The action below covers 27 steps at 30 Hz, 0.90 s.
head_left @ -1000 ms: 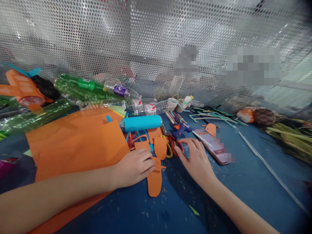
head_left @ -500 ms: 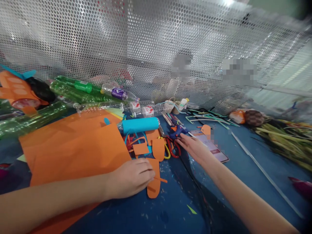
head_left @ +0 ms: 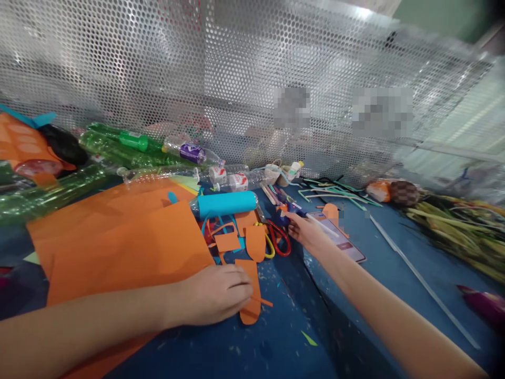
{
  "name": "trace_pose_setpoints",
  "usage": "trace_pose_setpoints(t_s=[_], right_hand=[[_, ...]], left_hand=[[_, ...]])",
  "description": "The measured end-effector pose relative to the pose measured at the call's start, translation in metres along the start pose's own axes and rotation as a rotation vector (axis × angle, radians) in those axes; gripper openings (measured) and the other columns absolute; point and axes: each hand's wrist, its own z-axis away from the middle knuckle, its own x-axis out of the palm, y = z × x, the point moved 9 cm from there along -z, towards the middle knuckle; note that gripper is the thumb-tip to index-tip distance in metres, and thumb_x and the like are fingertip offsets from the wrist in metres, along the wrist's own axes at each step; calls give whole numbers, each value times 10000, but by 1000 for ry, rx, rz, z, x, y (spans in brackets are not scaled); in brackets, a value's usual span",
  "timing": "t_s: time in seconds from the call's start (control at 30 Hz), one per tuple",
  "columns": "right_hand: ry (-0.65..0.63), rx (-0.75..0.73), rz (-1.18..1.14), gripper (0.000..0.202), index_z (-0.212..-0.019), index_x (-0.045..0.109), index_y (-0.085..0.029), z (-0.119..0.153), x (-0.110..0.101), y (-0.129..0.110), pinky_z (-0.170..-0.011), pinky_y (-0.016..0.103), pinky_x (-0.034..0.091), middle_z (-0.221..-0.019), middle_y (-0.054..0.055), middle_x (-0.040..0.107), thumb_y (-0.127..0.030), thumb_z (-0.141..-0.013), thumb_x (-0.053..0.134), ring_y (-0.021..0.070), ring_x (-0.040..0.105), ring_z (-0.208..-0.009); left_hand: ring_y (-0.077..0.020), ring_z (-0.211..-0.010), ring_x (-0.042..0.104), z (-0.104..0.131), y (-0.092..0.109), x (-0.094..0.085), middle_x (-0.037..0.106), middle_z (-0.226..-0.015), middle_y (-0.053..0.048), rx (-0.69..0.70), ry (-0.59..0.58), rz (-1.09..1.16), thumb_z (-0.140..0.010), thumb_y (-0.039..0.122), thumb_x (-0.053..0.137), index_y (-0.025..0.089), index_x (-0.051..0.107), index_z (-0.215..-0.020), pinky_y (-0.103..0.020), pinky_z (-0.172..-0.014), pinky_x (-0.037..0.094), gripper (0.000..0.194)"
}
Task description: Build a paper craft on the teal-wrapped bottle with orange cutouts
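Note:
My left hand (head_left: 224,292) rests with curled fingers on a long orange paper piece (head_left: 251,310) with a rounded end. A thin orange paper strip (head_left: 266,302) sticks out beside its fingertips. My right hand (head_left: 305,231) is closed around a blue glue gun (head_left: 295,207), partly hidden by the fingers; its dark cord trails below. Just left of that hand lie red-handled scissors (head_left: 284,247) and yellow-handled scissors (head_left: 270,247). Between the hands lies a smaller rounded orange paper piece (head_left: 255,243). Behind it is a bottle wrapped in blue paper (head_left: 226,204).
Large orange sheets (head_left: 130,252) cover the table's left side. Green bottles (head_left: 118,145) and clear bottles (head_left: 158,176) lie along the perforated metal screen (head_left: 236,68). A phone (head_left: 349,245), straws (head_left: 339,190), a long pale strip (head_left: 426,292) and dry husks (head_left: 453,226) are at right.
My right hand's outstretched fingers have curled around the glue gun, and its cord has shifted. My left hand stays on the orange paper, moving only slightly.

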Motion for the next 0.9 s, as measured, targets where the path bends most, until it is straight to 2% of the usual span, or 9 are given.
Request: trace_pose_setpoints(t_s=[0.1, 0.2, 0.23, 0.33, 0.47, 0.53, 0.63, 0.8, 0.9], right_hand=[[-75, -29, -46, 73, -681, 595, -164, 19, 8, -11, -545, 161, 513, -674, 11, 668, -142, -625, 636, 106, 624, -618], [-167, -46, -45, 101, -663, 580, -165, 48, 17, -22, -505, 179, 461, -664, 3, 646, -107, -583, 603, 99, 572, -565], [-236, -76, 5, 51, -618, 551, -164, 60, 24, -27, -486, 192, 433, -617, -1, 617, -137, -607, 592, 91, 529, -516], [-385, -190, 223, 241, -535, 459, -179, 95, 40, -35, -542, 225, 394, -481, -26, 497, -252, -746, 551, 101, 491, -509], [-555, -120, 547, 345, -749, 520, -172, 123, 51, -16, -497, 230, 344, -489, -43, 506, -490, -860, 448, 97, 439, -469], [-624, -94, 681, 418, -837, 520, -170, 130, 50, -8, -496, 233, 349, -506, -36, 522, -573, -849, 409, 105, 452, -474], [-661, -60, 867, 487, -822, 524, -166, 136, 41, -1, -501, 243, 367, -507, -20, 533, -638, -813, 401, 116, 471, -481], [-671, -65, 1056, 443, -712, 528, -187, 140, 35, 2, -554, 250, 402, -547, -4, 564, -594, -835, 404, 131, 518, -531], [-668, -91, 1128, 440, -681, 525, -192, 141, 39, 5, -567, 253, 398, -548, -5, 568, -579, -847, 398, 138, 528, -541]], left_hand=[[-191, -942, 595, 0, 2, -4, 666, -928, -114, 3, 20, 13, -888, 161, 415, 100, 582, -980, -294, -858, 486, 201], [-179, -943, 601, 1, 8, -10, 675, -936, -105, 22, 63, -14, -886, 159, 415, 107, 582, -971, -281, -866, 488, 195], [-176, -953, 601, 1, 12, -11, 678, -946, -102, 40, 77, -36, -883, 153, 415, 110, 581, -966, -278, -876, 485, 191], [-178, -985, 602, 4, 25, -8, 674, -1010, -107, 62, 65, -141, -879, 137, 403, 114, 573, -951, -279, -911, 468, 186], [-219, -1021, 600, 9, 33, 6, 633, -1124, -143, 23, -44, -325, -881, 160, 404, 120, 549, -1015, -286, -859, 490, 201], [-243, -1030, 594, 12, 38, 14, 620, -1140, -161, 50, -107, -362, -872, 157, 421, 106, 541, -1042, -294, -824, 500, 214], [-251, -1040, 580, 15, 38, 19, 605, -1154, -172, 53, -149, -351, -867, 159, 434, 94, 534, -1072, -302, -794, 501, 237], [-214, -1040, 554, 8, 29, 17, 629, -1088, -99, -21, -118, -238, -886, 168, 416, 136, 550, -1032, -309, -885, 457, 200], [-215, -1024, 561, 4, 25, 14, 626, -1051, -104, -59, -105, -149, -899, 182, 382, 132, 546, -972, -314, -854, 480, 186]])
